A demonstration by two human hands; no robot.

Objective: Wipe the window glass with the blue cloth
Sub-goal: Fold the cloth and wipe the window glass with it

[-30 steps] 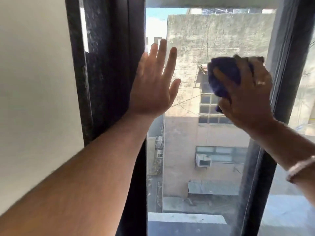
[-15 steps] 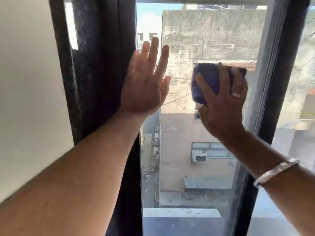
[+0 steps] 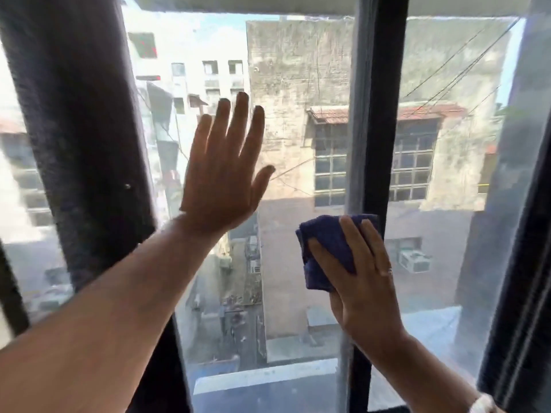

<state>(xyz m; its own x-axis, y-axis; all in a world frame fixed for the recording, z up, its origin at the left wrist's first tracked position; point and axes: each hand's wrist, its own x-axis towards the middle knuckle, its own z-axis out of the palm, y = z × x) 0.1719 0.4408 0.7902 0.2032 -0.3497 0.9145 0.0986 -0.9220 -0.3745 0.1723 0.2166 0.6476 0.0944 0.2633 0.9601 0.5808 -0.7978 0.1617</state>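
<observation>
Fingers [image 3: 354, 236] of right hand [image 3: 362, 281] press blue cloth [image 3: 326, 248] to window glass [image 3: 286, 263], now lower than before; left hand [image 3: 222, 177] splayed, empty. Downward stroke underway.

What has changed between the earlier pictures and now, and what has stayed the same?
The right hand has carried the blue cloth down the glass, from beside the left hand's fingers to below that wrist, close to the dark frame bar. The camera has also shifted, so more window shows. Nothing was picked up or released. The left hand stays flat and open against the glass.
</observation>
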